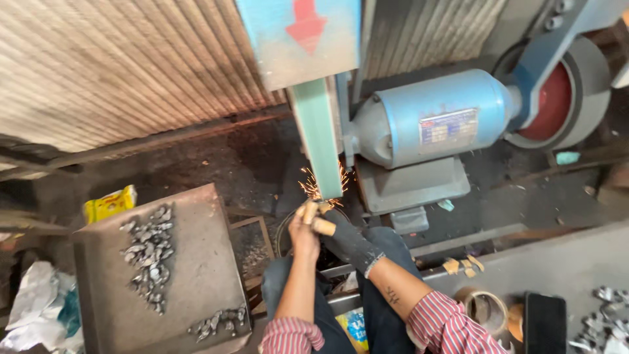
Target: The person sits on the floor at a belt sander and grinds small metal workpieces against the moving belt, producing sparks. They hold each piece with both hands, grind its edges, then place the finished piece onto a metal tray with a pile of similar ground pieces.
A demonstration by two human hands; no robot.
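Note:
Both my hands meet at the lower end of a green sanding belt [319, 141] that runs down from a blue guard with a red arrow. My left hand [304, 229] is bare, with taped fingertips. My right hand [346, 237] wears a dark glove. Together they press a small metal part [325, 207] against the belt, and orange sparks [316, 185] fly from the contact point. The part itself is mostly hidden by my fingers. A blue electric motor [436, 118] drives the belt from the right.
A grey metal stand [196, 262] at the left carries several small metal pieces [149, 252]. A yellow packet [110, 203] lies behind it. More metal pieces [606, 314], a tape roll [483, 305] and a black phone-like slab [545, 321] sit at the lower right. A red-faced wheel [557, 98] stands at the far right.

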